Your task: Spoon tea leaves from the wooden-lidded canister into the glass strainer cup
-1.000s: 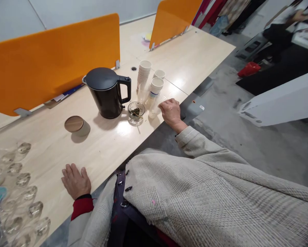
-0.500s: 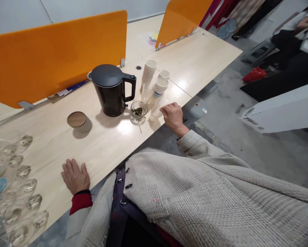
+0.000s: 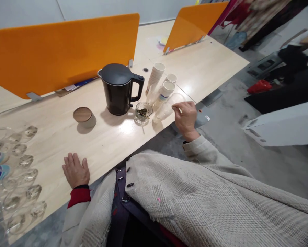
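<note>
Left hand (image 3: 76, 170) lower left, flat on table (image 3: 110, 144) edge, fingers spread, holding nothing. Right hand (image 3: 186, 116) centre-right, fingertips pinched on rim of clear plastic cup (image 3: 166, 109). Cup is tilted, just right of glass bowl (image 3: 143, 111). Black kettle (image 3: 120, 90) behind bowl, paper cup stacks (image 3: 157, 73) beyond.

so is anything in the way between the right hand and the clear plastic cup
Nothing visible: the right hand pinches the rim of the tilted clear plastic cup. The glass bowl sits beside it toward the kettle and a paper cup stack behind it, neither between hand and cup.
</note>
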Demonstrator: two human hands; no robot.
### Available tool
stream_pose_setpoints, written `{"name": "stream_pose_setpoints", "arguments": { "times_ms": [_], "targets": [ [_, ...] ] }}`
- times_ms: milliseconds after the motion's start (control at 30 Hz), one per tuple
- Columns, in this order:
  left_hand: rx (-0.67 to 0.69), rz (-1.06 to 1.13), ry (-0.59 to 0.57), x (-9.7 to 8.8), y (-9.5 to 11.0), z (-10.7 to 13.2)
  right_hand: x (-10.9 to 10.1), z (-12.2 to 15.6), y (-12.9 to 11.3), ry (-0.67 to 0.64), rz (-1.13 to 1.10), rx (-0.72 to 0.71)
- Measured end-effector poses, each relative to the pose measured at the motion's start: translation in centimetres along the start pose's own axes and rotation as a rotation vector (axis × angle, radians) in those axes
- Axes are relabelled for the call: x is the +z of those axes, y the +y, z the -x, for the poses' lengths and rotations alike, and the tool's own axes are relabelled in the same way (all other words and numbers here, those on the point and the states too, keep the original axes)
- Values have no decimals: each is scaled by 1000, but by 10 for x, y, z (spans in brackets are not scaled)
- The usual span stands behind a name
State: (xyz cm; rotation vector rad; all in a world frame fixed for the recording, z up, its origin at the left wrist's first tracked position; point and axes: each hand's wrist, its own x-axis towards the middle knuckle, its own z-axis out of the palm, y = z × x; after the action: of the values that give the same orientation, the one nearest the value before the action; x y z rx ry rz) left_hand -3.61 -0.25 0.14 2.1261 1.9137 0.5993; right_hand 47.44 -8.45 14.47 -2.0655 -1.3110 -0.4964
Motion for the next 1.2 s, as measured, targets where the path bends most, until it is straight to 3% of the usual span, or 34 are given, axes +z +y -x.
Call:
{"name": "stream_pose_setpoints", "arguments": {
  "times_ms": [133,233,367,500,633,867,1033,1200],
  "targets": [
    [-18,1,-15,3,-3,4,-35,1,-49,97,-132,-141],
    [-30,9,-22,5,-6,6,-31,15,-101,-31,-308,-272],
    [-34,25,-35,8,-11,8,28,52,-163,-366,-573,-447],
    [-34,33,-32,9,-12,10,101,79,-201,-601,-582,-583],
    [-40,37,-42,10,-13,11,142,85,-219,-679,-524,-630],
    [-42,32,-46,10,-14,12,163,88,-233,-778,-447,-715],
    [-32,29,-51,11,-15,12,163,87,-232,-796,-463,-731],
    [-35,35,-62,12,-16,11,135,96,-215,-657,-471,-689]
  ]
}}
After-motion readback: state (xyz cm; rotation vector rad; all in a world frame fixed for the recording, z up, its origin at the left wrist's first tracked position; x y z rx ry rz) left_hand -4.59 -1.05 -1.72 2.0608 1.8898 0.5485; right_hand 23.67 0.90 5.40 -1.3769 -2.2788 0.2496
